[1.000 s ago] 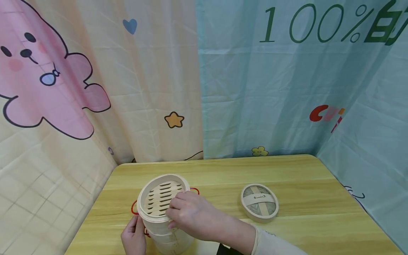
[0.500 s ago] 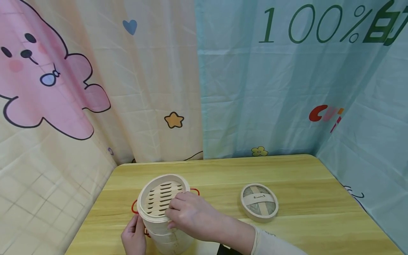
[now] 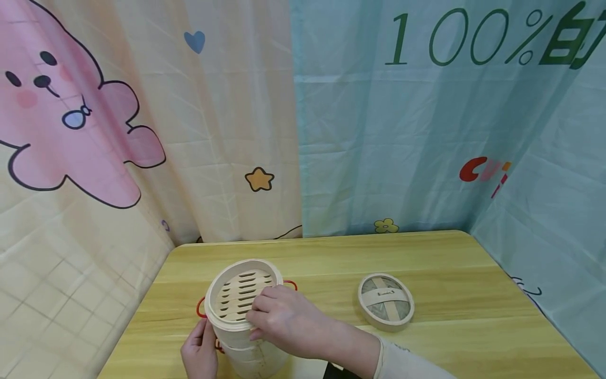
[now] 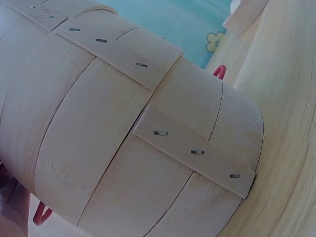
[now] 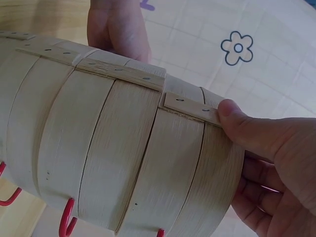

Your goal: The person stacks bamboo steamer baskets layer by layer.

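A tall stacked bamboo steamer (image 3: 243,363) stands at the near left of the table, its slatted top tier uncovered. My right hand (image 3: 284,321) grips the near right of the top rim. In the right wrist view, the right thumb (image 5: 234,111) presses the outer wall beside a stapled strip, with the fingers inside the rim. My left hand (image 3: 201,350) holds the steamer's left side, just below a red handle (image 3: 201,308); its fingertips are partly hidden. The left wrist view shows mostly the stapled bamboo wall (image 4: 113,133), with a sliver of the left hand (image 4: 12,205) at the edge.
A round bamboo lid (image 3: 385,300) with crossed bands lies on the wooden table (image 3: 450,337), right of the steamer. A black object (image 3: 338,371) shows partly under the right forearm. Printed curtains (image 3: 227,105) enclose the back and sides.
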